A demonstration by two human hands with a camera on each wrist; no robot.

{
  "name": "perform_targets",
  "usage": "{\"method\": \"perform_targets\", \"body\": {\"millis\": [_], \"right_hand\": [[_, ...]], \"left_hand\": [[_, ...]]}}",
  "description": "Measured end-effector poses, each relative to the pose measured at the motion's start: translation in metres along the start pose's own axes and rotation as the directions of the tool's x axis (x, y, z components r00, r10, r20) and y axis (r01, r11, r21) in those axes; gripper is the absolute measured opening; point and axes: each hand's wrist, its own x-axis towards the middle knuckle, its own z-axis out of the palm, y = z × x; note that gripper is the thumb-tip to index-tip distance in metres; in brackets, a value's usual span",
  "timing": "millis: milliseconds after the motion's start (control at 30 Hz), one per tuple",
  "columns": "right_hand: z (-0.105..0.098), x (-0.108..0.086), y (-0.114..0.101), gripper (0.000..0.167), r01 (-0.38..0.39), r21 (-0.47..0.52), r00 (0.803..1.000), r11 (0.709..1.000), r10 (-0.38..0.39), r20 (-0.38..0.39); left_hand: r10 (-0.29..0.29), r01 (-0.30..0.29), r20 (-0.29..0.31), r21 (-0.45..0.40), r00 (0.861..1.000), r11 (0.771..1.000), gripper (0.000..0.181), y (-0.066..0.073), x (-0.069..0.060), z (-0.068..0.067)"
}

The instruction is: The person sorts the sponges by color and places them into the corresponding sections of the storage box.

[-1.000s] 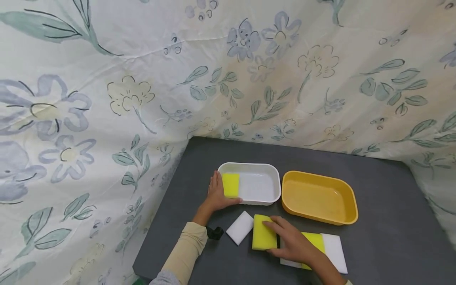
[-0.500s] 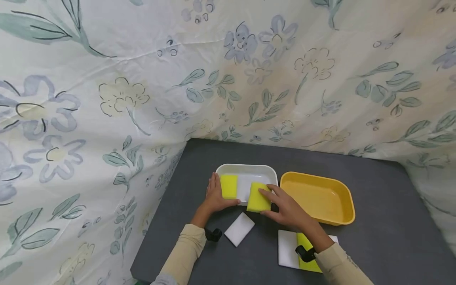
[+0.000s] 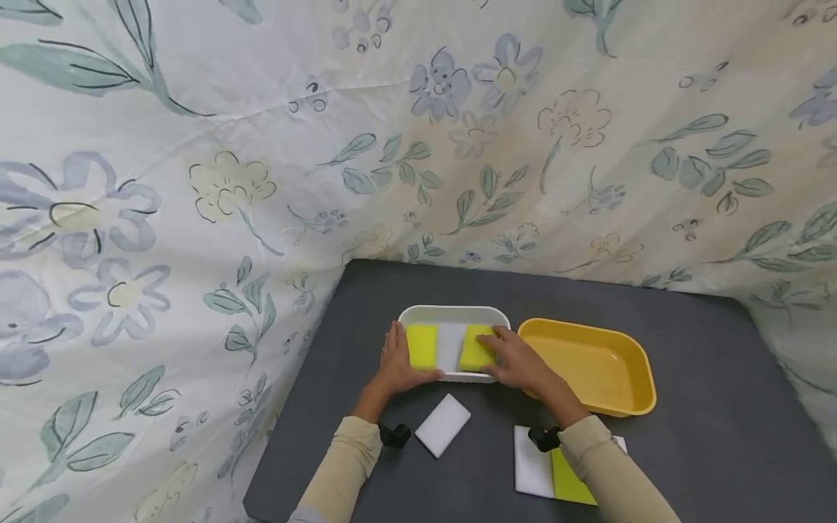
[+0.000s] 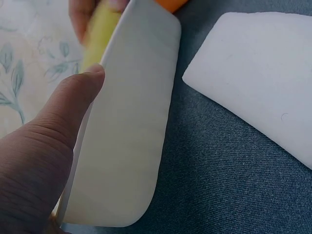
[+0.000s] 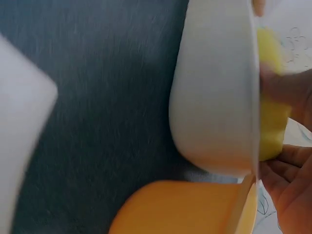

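Right-hand placement of a yellow, block-shaped, foam-like sponge (image 3: 472,357) in a white, round-cornered, smooth-walled tray (image 3: 450,351). The sponge lies at the tray's right end, leftward of the right palm; its long axis runs from near to far, roughly along the tray's short end wall and across the tray's length. The right hand (image 3: 522,360) is the nearer and pinches the sponge between thumb and fingers. The right wrist view shows the sponge rising above the rim; whether its underside touches the tray floor cannot be told. The left hand (image 3: 394,365) lies spread at the opposite end, fingers extended along the end wall, thumb on the near rim, beside a second yellow rectangular sponge (image 3: 421,347) inside the tray; bare floor separates the two sponges. Just right of the tray, a deep-yellow, glossy, round-cornered tray (image 3: 591,370). Nearer the person, a matte white rectangular block (image 3: 443,426) set obliquely, and, farther right, a flat white piece (image 3: 532,465) beside a flat yellow piece (image 3: 570,481), all on a dark grey, finely textured tabletop (image 3: 386,287)
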Motion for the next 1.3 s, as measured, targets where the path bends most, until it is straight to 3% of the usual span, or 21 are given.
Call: {"method": "perform_targets", "body": {"millis": [400, 533, 900, 1100, 1300], "right_hand": [[0.01, 0.033, 0.004, 0.04, -0.047, -0.124, 0.988, 0.991, 0.064, 0.137], [0.023, 0.045, 0.0, 0.039, -0.081, -0.089, 0.98, 0.993, 0.096, 0.177], [0.04, 0.068, -0.017, 0.045, -0.137, -0.004, 0.974, 0.991, 0.136, 0.182], [0.044, 0.073, -0.024, 0.045, -0.118, -0.013, 0.977, 0.993, 0.118, 0.179], [0.035, 0.069, -0.022, 0.045, -0.05, -0.01, 0.976, 0.999, 0.051, 0.214]], "left_hand": [[-0.008, 0.008, 0.017, -0.01, 1.0, 1.0, 0.137, -0.001, 0.001, -0.002], [-0.013, 0.013, 0.029, -0.011, 0.999, 1.0, 0.137, -0.001, 0.002, -0.003], [0.014, -0.014, 0.028, -0.014, 1.0, 1.0, 0.136, 0.001, 0.003, -0.008], [0.006, -0.005, 0.027, -0.019, 1.0, 1.0, 0.136, 0.004, 0.003, -0.008], [0.004, -0.004, 0.018, -0.02, 1.0, 1.0, 0.136, 0.001, 0.002, -0.006]]}}
